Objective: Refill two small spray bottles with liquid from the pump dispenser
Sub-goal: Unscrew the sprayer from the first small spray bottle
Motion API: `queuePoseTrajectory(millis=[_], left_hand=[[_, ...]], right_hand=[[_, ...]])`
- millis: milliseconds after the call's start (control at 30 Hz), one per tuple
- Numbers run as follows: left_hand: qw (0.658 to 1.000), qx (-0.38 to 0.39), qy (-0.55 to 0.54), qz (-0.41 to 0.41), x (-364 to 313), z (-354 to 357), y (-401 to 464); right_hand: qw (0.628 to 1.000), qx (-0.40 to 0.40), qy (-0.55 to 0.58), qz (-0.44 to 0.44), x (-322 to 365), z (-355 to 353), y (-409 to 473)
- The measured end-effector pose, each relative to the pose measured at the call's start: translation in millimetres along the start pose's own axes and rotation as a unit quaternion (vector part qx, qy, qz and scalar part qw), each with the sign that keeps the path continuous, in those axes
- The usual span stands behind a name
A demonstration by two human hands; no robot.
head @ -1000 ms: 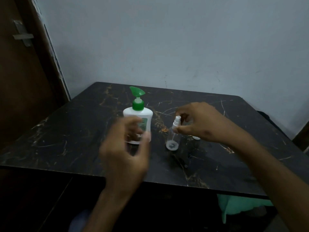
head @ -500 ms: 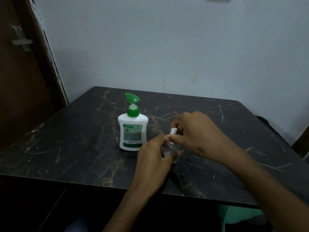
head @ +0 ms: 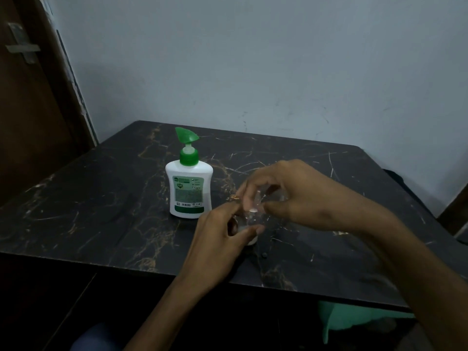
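A white pump dispenser [head: 188, 193] with a green pump head stands upright on the dark marble table [head: 101, 198]. Right of it, a small clear spray bottle [head: 250, 220] stands on the table between my hands. My left hand [head: 217, 239] grips its body from the near side. My right hand [head: 286, 191] pinches the bottle's clear cap [head: 257, 201] just above the white spray top [head: 253, 210]. A second clear bottle [head: 281, 197] is mostly hidden behind my right hand.
A pale wall rises behind the table and a brown door [head: 30, 122] stands at the left. The table's near edge [head: 152, 268] runs below my wrists. Something green [head: 354, 317] lies under the table at the right.
My left hand came forward from the dispenser's front to grip the small bottle. My right hand stayed at the bottle's top and now holds the clear cap slightly above it.
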State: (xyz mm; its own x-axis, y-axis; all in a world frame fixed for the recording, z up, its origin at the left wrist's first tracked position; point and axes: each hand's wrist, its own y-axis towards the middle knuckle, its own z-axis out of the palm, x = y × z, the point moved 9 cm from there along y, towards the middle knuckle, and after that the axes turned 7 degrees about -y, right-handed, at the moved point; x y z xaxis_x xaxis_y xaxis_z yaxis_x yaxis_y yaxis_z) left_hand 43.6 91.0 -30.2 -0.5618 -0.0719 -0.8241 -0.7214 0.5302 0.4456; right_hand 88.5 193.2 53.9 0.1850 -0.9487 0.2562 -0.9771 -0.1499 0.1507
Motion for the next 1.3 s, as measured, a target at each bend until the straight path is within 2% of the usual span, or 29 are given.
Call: queuePoseTrajectory(millis=[100, 300, 567, 700, 767, 867, 933, 1167, 1300], left_hand=[[1.0, 0.001, 0.01, 0.003, -2, 1, -1], [1.0, 0.001, 0.015, 0.006, -5, -1, -2], [1.0, 0.013, 0.009, 0.005, 2, 0, -2], [1.0, 0.011, 0.003, -0.005, 5, 0, -2], [1.0, 0.01, 0.008, -0.003, 5, 0, -1], [1.0, 0.01, 0.009, -0.004, 4, 0, -1], [1.0, 0.015, 0.016, -0.01, 7, 1, 0], [1.0, 0.012, 0.013, -0.023, 11, 0, 0], [1.0, 0.005, 0.0, -0.007, 5, -1, 0]], right_hand=[[0.998, -0.061, -0.005, 0.007, 0, -9, -3], [0.973, -0.107, -0.193, 0.062, 0, -1, 5], [0.993, 0.001, -0.113, 0.015, 17, -9, 6], [0.997, -0.037, -0.068, 0.001, 17, -19, 5], [0.991, -0.06, -0.117, 0.019, 16, -19, 5], [0.97, -0.05, -0.23, 0.056, 13, -8, 9], [0.966, -0.046, -0.248, 0.055, 14, -3, 13], [0.982, 0.0, -0.187, 0.026, 36, -32, 11], [0.988, -0.077, -0.13, 0.02, 50, -82, -17]])
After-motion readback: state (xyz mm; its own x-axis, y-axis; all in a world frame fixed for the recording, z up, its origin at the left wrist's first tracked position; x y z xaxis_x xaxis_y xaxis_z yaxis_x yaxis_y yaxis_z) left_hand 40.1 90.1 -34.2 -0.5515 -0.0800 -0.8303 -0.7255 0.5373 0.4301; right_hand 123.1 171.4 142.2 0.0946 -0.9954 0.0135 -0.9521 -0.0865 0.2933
